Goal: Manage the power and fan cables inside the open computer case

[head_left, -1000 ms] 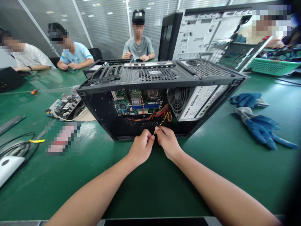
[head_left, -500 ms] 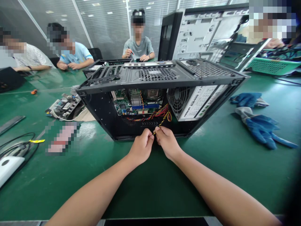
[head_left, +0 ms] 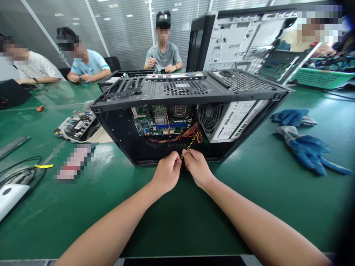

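A black computer case [head_left: 166, 96] lies on the green table with its open side facing me. Inside it are a green motherboard [head_left: 144, 126], a power supply [head_left: 235, 120] with a fan, and a bundle of coloured wires [head_left: 177, 138]. A twisted yellow-and-black cable [head_left: 192, 143] comes out over the case's lower edge. Both hands pinch this cable close together: my left hand [head_left: 168, 171] on its end part, my right hand [head_left: 198, 168] just beside it. My fingertips hide the cable's end.
Blue-and-grey gloves [head_left: 307, 149] lie at the right, below a green basket [head_left: 324, 78] of cables. At left are circuit boards [head_left: 79, 125], a blurred pink item [head_left: 73, 162] and black cables [head_left: 33, 184]. Another case [head_left: 202, 44] and several people are behind.
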Action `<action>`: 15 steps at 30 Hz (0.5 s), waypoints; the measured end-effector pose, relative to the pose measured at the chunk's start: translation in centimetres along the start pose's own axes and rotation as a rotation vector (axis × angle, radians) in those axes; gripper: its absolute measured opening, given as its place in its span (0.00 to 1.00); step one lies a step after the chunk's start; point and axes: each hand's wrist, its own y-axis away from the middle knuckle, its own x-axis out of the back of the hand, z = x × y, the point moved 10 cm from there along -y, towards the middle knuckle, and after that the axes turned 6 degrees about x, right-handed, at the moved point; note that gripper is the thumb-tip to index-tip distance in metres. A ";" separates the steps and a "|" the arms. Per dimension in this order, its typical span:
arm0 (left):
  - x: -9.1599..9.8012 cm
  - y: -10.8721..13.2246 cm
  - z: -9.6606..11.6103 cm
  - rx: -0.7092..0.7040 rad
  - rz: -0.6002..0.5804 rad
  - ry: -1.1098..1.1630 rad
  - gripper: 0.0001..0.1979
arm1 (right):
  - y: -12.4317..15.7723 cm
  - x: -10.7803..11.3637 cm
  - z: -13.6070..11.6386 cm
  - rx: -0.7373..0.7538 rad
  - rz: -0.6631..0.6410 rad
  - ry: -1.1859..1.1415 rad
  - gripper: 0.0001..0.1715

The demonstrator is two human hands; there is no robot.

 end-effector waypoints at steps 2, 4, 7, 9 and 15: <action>0.0 0.0 0.1 0.000 0.001 0.000 0.07 | 0.0 0.0 0.0 0.006 0.000 0.006 0.24; 0.0 0.0 0.1 0.005 0.001 -0.001 0.07 | 0.0 0.0 -0.1 0.010 -0.001 0.011 0.24; 0.1 0.0 0.1 0.007 0.005 -0.020 0.07 | 0.0 0.0 -0.1 0.013 -0.003 0.016 0.25; 0.1 0.0 0.2 -0.001 0.014 -0.034 0.07 | 0.0 0.0 -0.2 0.012 0.000 0.016 0.25; 0.2 0.1 -0.2 0.006 0.059 -0.009 0.06 | 0.0 -0.2 -0.2 -0.003 -0.005 -0.023 0.23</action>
